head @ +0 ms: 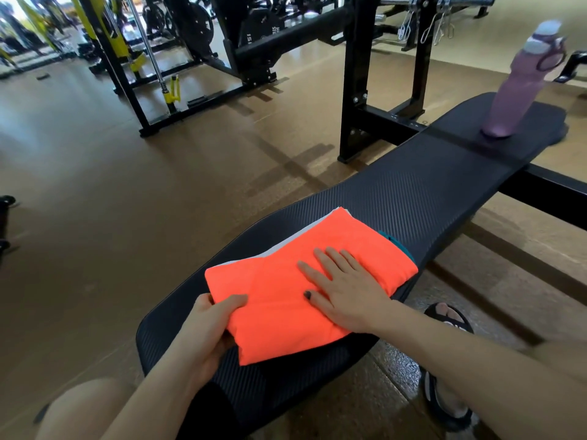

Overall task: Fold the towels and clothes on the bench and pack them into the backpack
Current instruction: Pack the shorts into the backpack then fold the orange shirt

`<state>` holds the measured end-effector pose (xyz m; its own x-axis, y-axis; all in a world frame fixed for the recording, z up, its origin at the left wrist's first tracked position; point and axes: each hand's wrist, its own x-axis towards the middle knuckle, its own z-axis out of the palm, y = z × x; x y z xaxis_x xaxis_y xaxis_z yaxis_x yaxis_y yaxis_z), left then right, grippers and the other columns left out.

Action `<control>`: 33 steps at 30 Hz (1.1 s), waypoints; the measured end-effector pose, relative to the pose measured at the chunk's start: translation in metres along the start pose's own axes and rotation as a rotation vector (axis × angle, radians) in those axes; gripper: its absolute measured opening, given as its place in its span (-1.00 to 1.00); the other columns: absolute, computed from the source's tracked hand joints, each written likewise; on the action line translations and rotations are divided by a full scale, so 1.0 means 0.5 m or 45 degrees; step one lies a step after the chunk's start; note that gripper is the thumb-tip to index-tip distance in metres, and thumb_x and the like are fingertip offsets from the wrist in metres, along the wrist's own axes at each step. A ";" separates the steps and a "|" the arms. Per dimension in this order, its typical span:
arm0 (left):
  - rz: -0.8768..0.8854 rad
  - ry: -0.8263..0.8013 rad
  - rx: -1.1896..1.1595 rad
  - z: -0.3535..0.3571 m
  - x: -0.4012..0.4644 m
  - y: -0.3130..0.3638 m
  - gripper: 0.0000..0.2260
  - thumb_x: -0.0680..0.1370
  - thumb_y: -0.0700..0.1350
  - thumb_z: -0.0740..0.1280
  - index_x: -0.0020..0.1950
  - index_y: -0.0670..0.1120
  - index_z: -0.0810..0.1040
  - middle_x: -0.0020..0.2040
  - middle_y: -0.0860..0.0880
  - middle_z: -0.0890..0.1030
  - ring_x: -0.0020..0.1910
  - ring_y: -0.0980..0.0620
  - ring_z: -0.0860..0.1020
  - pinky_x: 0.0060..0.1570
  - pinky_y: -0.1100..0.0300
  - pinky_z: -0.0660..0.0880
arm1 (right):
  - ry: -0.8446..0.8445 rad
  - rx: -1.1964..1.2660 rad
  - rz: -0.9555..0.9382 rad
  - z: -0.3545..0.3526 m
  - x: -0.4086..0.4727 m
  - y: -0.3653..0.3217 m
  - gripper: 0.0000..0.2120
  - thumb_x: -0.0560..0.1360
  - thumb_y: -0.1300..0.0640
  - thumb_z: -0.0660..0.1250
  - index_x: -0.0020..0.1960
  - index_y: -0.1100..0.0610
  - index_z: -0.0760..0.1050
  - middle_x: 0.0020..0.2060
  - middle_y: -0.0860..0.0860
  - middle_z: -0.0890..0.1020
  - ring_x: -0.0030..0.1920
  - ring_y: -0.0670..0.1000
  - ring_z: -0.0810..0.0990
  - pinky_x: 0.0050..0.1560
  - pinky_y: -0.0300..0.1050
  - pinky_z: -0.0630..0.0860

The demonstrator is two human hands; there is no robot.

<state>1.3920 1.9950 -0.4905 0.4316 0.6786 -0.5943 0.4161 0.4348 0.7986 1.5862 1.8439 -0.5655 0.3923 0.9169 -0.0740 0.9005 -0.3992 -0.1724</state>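
An orange towel [305, 281], already folded into a thick rectangle, lay on the near half of the black padded worktop [428, 185], on top of a white cloth [286, 244] and a teal garment [397, 242] whose edges peeked out at its far side. Its long axis ran roughly across the worktop, from the near-left corner toward the far-right edge. The left hand [206, 328] had its grip closed on the towel's near-left corner, thumb on top and fingers underneath. The right hand [343, 290] lay flat with fingers straight, pressing the middle of the towel and grasping nothing. The step looked like smoothing or squaring the fold, and it would go best by keeping the flat palm as an anchor while the pinched corner was drawn level with the layers below, so the stack stayed aligned. A purple water bottle [521, 87] stood upright at the worktop's far end, well apart. No backpack was in view.
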 end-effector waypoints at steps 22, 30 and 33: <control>0.318 -0.082 0.439 0.479 0.050 0.112 -0.39 0.29 -0.05 0.38 0.27 -0.25 0.33 0.07 -0.23 0.67 0.01 -0.21 0.68 0.08 -0.09 0.63 | 0.142 1.105 0.647 -0.191 -0.066 0.164 -0.58 0.70 -0.11 -0.03 0.13 0.04 0.56 0.24 0.04 0.58 0.35 0.08 0.46 0.27 -0.07 0.29; 0.341 -0.251 0.553 0.486 0.062 0.072 -0.51 0.49 -0.11 0.32 0.37 -0.12 0.25 0.16 -0.20 0.61 0.13 -0.18 0.63 0.19 -0.17 0.57 | 0.093 1.152 0.705 -0.150 -0.043 0.194 -0.65 0.65 -0.06 0.08 0.07 0.16 0.53 0.09 0.05 0.59 0.19 0.07 0.52 0.20 -0.02 0.39; 0.589 -0.042 0.592 0.410 0.057 0.064 -0.73 0.57 -0.17 0.26 0.22 0.08 0.33 0.05 -0.05 0.60 0.10 -0.07 0.60 -0.08 0.05 0.60 | 0.034 0.878 0.751 -0.139 -0.049 0.191 -0.59 0.63 -0.13 0.12 0.28 0.14 0.45 0.20 0.15 0.54 0.26 0.19 0.47 0.19 0.02 0.39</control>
<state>1.5818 1.9069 -0.5013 0.6704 0.7123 -0.2079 0.4810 -0.2038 0.8527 1.6756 1.7835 -0.5121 0.7660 0.5600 -0.3157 0.2434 -0.7071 -0.6639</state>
